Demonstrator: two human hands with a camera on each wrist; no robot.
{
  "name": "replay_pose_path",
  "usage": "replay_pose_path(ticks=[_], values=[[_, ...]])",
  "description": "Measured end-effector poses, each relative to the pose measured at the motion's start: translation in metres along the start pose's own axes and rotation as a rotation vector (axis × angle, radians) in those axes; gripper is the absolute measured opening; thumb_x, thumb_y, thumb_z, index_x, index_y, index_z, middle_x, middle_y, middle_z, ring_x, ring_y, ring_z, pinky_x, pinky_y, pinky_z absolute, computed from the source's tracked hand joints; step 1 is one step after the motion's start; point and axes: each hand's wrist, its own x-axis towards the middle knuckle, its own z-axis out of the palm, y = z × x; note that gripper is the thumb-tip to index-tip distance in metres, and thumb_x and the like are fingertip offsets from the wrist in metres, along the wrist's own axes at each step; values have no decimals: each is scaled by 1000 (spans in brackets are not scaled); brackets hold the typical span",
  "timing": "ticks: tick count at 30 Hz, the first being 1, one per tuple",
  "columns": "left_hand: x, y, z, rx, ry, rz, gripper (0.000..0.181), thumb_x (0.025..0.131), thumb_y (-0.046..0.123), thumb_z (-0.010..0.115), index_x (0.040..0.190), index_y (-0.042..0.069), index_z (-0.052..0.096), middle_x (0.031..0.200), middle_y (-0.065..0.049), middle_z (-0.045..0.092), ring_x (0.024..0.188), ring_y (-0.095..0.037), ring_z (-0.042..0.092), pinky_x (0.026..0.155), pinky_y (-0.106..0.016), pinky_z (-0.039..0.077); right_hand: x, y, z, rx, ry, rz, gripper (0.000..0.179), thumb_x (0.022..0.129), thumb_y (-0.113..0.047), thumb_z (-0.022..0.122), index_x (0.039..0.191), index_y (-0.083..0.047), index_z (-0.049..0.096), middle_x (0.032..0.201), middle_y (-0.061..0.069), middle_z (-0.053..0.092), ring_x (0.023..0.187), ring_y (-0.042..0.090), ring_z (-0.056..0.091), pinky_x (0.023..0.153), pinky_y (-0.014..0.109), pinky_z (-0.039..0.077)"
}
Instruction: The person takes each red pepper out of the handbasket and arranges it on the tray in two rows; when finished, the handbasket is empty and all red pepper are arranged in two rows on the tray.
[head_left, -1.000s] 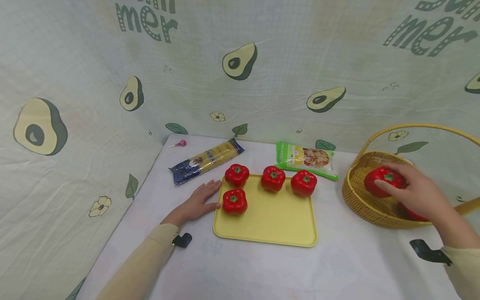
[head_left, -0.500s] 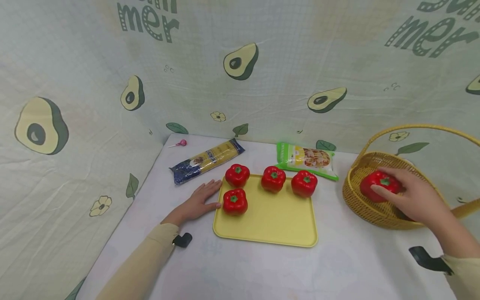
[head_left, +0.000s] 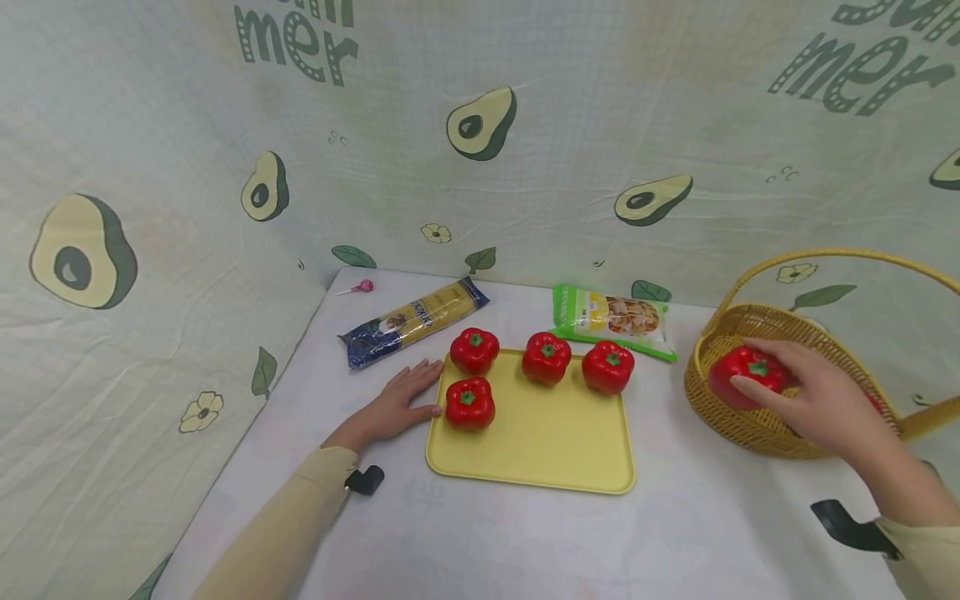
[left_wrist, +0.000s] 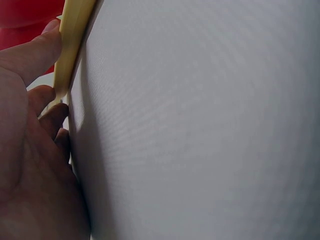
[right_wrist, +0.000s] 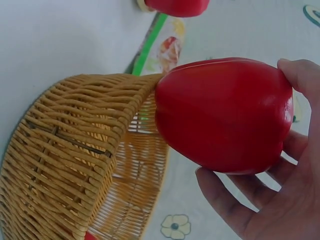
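My right hand (head_left: 817, 396) grips a red bell pepper (head_left: 746, 377) over the wicker basket (head_left: 708, 392), thumb on one side and fingers on the other. In the right wrist view the held bell pepper (right_wrist: 225, 115) overlaps the basket's rim (right_wrist: 125, 120). A bit of red shows inside the basket behind the wrist. My left hand (head_left: 393, 404) lies flat on the table with fingers spread, its thumb and fingertips right at the left edge of the yellow tray (head_left: 555, 442). Several more red bell peppers (head_left: 470, 404) stand along the tray's left side and back edge.
Behind the tray lie a blue and gold pasta packet (head_left: 415, 323) and a green and white food packet (head_left: 615, 320). A pink lollipop (head_left: 364, 286) sits at the back left corner. The basket's tall handle (head_left: 847, 252) arches up. A printed cloth (head_left: 555, 208) hangs behind the table.
My right hand has moved left with the bell pepper, from the middle of the basket towards its left rim. The left hand and the tray have stayed in place.
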Motion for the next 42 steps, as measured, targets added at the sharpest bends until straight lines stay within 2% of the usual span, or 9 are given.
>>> replay_pose_path(ticks=[12,21,34,42], values=[[3,-1,0,9,-3,7,84,97,53,62,164,27,20,170,5,18,158,-20,3,127,-47,1,-3,-11,4,4,-23,-30,75,91,-47,74,147,-3,48,138,34,45,115,55,43,76,73,51],[2,1,1,0,-6,0,84,97,51,63,164,26,20,169,4,18,158,-20,3,127,-47,1,-8,-23,12,23,5,-66,71,89,-45,78,143,-6,52,135,31,50,115,52,45,74,70,55],[1,0,1,-4,-3,-7,83,97,52,63,164,27,20,169,5,18,158,-20,3,127,-47,0,-11,-38,26,33,-17,-62,78,85,-50,80,143,-6,52,135,29,50,118,50,44,71,64,59],[0,0,1,-6,-3,-14,83,97,52,63,164,28,20,169,5,18,158,-20,3,127,-47,0,-12,-45,34,46,-34,-89,78,86,-51,79,145,-8,52,138,27,50,121,50,45,78,67,56]])
